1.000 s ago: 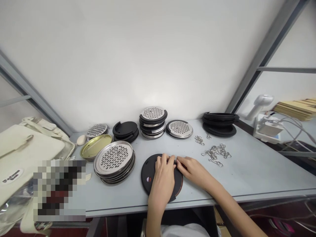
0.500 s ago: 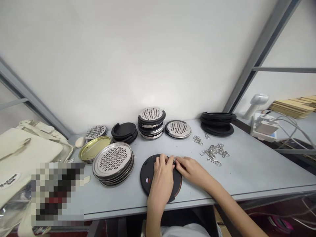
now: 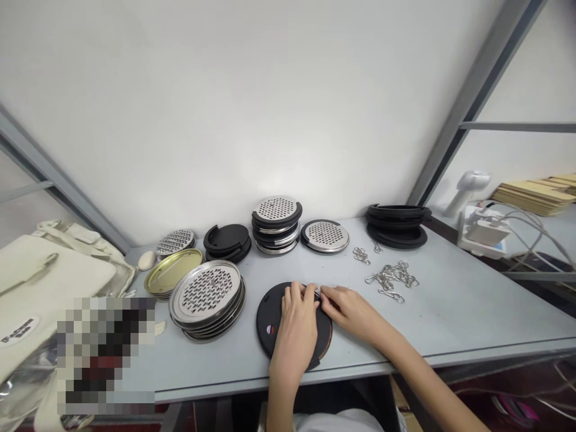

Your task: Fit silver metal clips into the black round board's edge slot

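Observation:
A round black disc (image 3: 266,312) with a small round sticker lies flat near the table's front edge. On top of it rests my left hand (image 3: 297,321), its fingers bent and pressed near the disc's far edge. My right hand (image 3: 346,309) pinches a small metallic piece (image 3: 317,294) at the disc's upper right rim; most of that piece is hidden by fingers. Loose metal clips (image 3: 391,276) lie to the right of my hands. Left of the disc stands a stack of round metal graters (image 3: 209,294).
Gold lids (image 3: 173,271) lie at the left. Black holders (image 3: 227,238), a tall grater stack (image 3: 276,210), a single grater (image 3: 326,235) and stacked black rings (image 3: 396,237) line the wall. A cream bag (image 3: 58,276) sits far left, a white power strip (image 3: 481,234) far right.
The view has shifted very slightly. Both hands stay at the black disc, with hardly any finger movement visible.

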`<state>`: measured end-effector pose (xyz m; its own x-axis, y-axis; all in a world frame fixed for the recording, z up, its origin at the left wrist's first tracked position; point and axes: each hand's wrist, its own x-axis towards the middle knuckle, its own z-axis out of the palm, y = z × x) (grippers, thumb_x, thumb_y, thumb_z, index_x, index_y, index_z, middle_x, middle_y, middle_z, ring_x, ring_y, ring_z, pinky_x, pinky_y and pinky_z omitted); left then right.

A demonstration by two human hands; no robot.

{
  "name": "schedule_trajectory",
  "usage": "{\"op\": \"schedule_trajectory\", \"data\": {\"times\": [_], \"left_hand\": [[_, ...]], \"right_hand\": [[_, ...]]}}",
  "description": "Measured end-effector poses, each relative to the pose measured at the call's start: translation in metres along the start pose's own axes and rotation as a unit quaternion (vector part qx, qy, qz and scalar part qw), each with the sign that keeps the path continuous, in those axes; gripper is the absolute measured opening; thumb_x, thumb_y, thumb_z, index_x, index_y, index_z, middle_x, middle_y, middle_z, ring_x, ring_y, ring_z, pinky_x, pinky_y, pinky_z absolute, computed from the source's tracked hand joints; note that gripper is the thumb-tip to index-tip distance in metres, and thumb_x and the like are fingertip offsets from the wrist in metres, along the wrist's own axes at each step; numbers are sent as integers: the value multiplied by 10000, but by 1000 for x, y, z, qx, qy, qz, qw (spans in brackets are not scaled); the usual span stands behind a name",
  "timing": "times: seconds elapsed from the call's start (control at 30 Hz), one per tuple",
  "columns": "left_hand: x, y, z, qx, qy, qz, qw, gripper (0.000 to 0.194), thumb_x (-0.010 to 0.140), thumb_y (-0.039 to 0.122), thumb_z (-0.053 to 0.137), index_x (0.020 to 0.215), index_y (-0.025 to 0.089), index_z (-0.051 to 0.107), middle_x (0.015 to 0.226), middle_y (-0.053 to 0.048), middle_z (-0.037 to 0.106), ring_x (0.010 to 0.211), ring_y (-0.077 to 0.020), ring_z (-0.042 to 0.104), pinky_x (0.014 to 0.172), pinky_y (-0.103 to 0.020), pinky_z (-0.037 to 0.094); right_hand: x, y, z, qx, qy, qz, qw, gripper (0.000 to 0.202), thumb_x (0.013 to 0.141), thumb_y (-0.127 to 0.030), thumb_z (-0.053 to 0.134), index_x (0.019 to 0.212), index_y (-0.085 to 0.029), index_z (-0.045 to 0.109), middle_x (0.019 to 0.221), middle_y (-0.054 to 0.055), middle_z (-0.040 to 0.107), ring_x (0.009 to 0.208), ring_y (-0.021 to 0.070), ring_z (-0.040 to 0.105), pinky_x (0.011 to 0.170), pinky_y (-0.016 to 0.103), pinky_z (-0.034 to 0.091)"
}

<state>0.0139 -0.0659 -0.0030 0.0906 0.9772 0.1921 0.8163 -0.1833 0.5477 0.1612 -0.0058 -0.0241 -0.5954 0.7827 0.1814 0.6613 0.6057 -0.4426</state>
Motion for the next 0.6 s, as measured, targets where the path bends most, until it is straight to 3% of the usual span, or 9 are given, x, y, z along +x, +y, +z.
{"op": "schedule_trajectory", "data": {"times": [0.6], "left_hand": [[0,1,-4,-22,-10,-2,1000,301,952,195,285,1162,258,491,1084,-62,456,1025,-200,437,902,-354,381]], "right_hand": [[0,-1,-2,8,3,-4,1000,253,948,-230,321,751,-199,478,649,1,544,600,143,503,582,242,329]]}}
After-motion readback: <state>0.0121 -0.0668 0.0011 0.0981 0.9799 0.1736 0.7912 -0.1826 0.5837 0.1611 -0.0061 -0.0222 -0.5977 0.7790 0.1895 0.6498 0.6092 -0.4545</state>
